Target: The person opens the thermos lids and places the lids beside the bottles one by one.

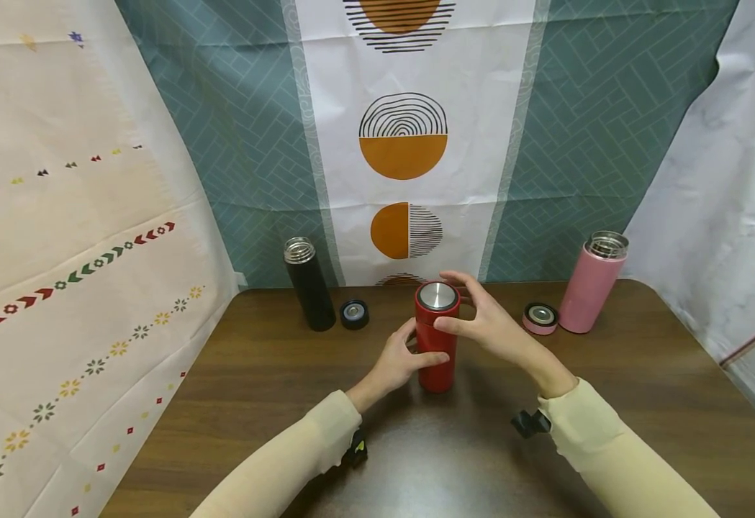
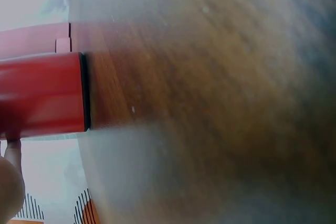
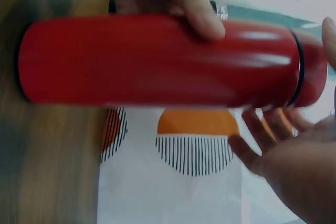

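Note:
A red thermos bottle point(image 1: 437, 360) stands upright in the middle, its lid point(image 1: 437, 296) in place with a brushed steel top. My left hand point(image 1: 398, 360) grips the bottle's body from the left, thumb across the front. Around the lid, my right hand point(image 1: 490, 327) is spread with loosely bent fingers; in the right wrist view its thumb is at the lid's edge and its other fingers point(image 3: 262, 135) are spread at the far side. The bottle's black-edged base point(image 2: 84, 92) shows close to the tabletop in the left wrist view.
A lidless black bottle point(image 1: 312, 291) stands back left, its black lid point(image 1: 354, 314) beside it. At back right is a lidless pink bottle point(image 1: 591, 288) with its pink lid point(image 1: 540, 318) to its left. Patterned cloths hang behind the wooden table point(image 1: 254, 403) and at both sides.

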Action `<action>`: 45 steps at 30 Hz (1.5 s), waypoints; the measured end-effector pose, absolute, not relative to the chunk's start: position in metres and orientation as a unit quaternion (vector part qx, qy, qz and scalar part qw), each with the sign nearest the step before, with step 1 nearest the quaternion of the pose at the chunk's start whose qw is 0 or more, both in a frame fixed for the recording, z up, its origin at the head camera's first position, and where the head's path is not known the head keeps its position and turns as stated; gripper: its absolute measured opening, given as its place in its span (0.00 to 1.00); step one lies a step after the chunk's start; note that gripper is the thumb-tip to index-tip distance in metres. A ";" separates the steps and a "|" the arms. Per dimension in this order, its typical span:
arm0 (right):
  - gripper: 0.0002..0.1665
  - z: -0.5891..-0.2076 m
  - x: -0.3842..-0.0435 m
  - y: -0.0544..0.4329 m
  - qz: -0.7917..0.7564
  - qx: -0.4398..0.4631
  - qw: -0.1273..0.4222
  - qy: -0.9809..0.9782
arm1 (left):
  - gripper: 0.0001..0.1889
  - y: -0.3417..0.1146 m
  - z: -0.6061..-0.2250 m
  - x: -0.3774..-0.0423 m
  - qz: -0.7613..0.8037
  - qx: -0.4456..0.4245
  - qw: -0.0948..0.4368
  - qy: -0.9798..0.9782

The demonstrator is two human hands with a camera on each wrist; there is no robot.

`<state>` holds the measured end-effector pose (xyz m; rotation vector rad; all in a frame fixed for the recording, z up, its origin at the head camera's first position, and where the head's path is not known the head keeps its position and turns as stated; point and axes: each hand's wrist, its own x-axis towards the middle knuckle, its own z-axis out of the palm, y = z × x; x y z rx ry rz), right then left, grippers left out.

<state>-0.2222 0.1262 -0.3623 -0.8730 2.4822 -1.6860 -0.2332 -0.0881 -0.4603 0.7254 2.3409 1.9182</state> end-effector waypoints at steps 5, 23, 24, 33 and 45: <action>0.41 -0.359 -0.218 0.119 -0.546 -0.248 -0.010 0.800 | 0.34 -0.088 -0.461 -0.233 0.619 0.237 0.015 0.748; 0.37 -0.358 -0.236 0.136 -0.598 -0.311 0.123 0.729 | 0.34 -0.088 -0.460 -0.232 0.624 0.237 0.021 0.744; 0.39 -0.358 -0.234 0.136 -0.599 -0.304 0.117 0.732 | 0.34 -0.088 -0.460 -0.232 0.624 0.238 0.020 0.744; 0.50 -0.363 -0.214 0.121 -0.589 -0.236 -0.016 0.773 | 0.34 -0.089 -0.462 -0.233 0.628 0.238 0.017 0.741; 0.39 -0.358 -0.217 0.117 -0.588 -0.227 -0.008 0.777 | 0.35 -0.088 -0.463 -0.235 0.620 0.250 0.011 0.743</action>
